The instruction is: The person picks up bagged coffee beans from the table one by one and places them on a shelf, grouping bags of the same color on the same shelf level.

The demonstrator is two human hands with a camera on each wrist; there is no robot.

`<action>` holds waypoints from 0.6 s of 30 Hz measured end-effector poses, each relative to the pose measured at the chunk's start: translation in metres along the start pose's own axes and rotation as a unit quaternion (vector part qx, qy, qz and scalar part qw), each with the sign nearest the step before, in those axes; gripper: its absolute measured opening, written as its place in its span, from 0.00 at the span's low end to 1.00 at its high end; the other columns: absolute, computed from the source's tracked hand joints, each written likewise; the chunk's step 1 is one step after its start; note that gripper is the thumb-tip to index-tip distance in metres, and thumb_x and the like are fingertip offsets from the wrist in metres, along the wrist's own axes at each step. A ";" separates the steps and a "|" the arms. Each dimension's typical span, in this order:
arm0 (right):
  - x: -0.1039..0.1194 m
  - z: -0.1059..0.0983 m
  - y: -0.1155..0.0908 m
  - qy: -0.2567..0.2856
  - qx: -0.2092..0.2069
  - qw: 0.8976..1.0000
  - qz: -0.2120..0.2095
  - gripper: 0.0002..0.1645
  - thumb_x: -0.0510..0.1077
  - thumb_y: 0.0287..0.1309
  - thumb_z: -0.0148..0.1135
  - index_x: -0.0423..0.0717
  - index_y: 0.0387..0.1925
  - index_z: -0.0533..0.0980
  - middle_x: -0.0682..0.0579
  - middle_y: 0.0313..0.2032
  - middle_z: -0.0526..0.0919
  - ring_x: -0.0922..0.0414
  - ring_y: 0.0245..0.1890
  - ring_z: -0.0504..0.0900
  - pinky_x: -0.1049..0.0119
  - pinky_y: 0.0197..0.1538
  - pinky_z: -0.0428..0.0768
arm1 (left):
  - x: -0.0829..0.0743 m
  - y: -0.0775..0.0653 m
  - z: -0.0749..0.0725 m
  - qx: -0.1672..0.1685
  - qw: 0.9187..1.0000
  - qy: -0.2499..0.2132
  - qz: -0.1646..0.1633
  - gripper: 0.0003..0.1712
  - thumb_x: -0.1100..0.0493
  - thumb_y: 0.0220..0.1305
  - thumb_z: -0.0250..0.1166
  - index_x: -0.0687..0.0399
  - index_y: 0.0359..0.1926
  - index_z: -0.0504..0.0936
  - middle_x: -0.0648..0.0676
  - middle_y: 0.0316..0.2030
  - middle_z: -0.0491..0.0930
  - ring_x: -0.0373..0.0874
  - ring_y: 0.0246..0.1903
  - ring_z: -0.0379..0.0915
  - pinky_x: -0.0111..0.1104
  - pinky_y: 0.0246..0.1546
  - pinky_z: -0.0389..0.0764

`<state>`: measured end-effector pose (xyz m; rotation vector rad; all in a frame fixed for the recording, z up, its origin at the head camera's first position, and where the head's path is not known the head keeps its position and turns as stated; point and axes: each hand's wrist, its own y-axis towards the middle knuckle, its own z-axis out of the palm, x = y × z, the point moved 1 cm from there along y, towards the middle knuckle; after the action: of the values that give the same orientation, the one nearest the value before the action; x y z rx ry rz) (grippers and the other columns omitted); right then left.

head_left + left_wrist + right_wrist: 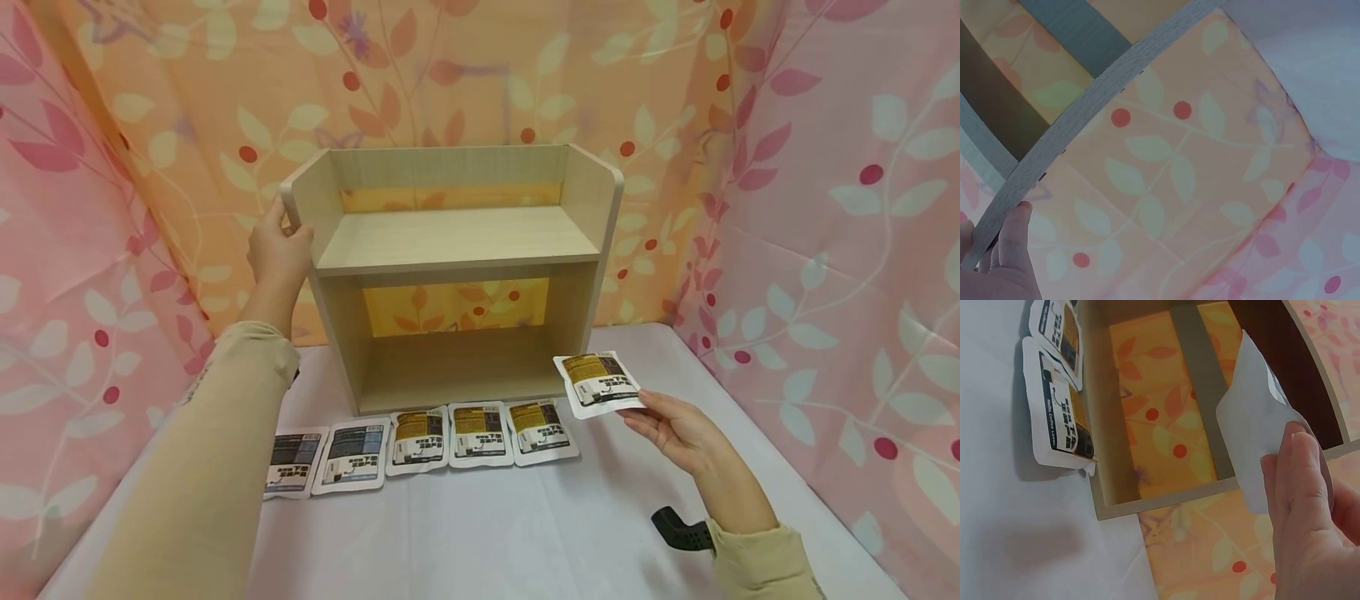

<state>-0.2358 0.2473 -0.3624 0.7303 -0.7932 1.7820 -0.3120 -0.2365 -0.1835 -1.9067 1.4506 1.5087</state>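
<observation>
Packet (597, 383) is pinched in the right hand's (678, 437) fingers; left hand (280, 250) fingers grip the shelf (457, 237) by its left side.

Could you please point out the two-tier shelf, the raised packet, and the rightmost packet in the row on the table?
Two-tier shelf (459, 246): head view, on its upper board.
Raised packet (600, 381): head view, on its printed front.
Rightmost packet in the row (542, 432): head view, on its printed front.
</observation>
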 end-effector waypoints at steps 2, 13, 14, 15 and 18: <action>0.000 0.001 0.000 0.002 -0.005 1.000 -0.001 0.12 0.35 0.70 0.49 0.38 0.35 0.79 0.41 0.36 0.85 0.50 0.37 0.87 0.61 0.44 0.81 | 0.000 0.000 0.000 0.000 1.000 0.001 0.000 0.32 0.60 0.70 0.52 0.35 0.72 0.62 0.54 0.67 0.67 0.47 0.63 0.66 0.42 0.60 0.70; 0.003 0.005 0.000 0.005 0.004 1.000 -0.007 0.13 0.36 0.71 0.48 0.39 0.35 0.79 0.42 0.37 0.85 0.50 0.37 0.86 0.61 0.45 0.81 | 0.001 0.001 0.001 -0.004 1.000 0.005 -0.003 0.33 0.59 0.69 0.52 0.34 0.73 0.60 0.55 0.67 0.67 0.48 0.63 0.67 0.42 0.61 0.68; 0.003 0.005 0.000 0.004 0.005 1.000 -0.009 0.13 0.36 0.71 0.48 0.39 0.36 0.79 0.42 0.37 0.85 0.50 0.37 0.86 0.61 0.45 0.81 | 0.001 0.001 0.001 -0.004 1.000 0.005 -0.002 0.33 0.60 0.69 0.52 0.34 0.73 0.61 0.55 0.67 0.67 0.48 0.63 0.67 0.42 0.61 0.68; 0.004 0.006 0.000 0.003 0.005 1.000 -0.011 0.13 0.36 0.71 0.48 0.39 0.36 0.79 0.42 0.37 0.85 0.51 0.37 0.86 0.61 0.45 0.81 | 0.001 0.001 0.001 -0.004 1.000 0.006 -0.002 0.33 0.60 0.69 0.52 0.34 0.73 0.60 0.55 0.67 0.67 0.48 0.63 0.66 0.43 0.62 0.67; 0.006 0.006 0.000 0.004 0.007 1.000 -0.016 0.13 0.36 0.71 0.48 0.39 0.36 0.79 0.42 0.38 0.84 0.51 0.37 0.86 0.61 0.45 0.81 | 0.001 0.001 0.001 -0.005 1.000 0.007 0.000 0.33 0.60 0.69 0.51 0.35 0.73 0.61 0.55 0.67 0.67 0.49 0.63 0.67 0.43 0.63 0.66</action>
<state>-0.2368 0.2458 -0.3540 0.7402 -0.7596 1.7631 -0.3131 -0.2364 -0.1846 -1.9273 1.4512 1.5082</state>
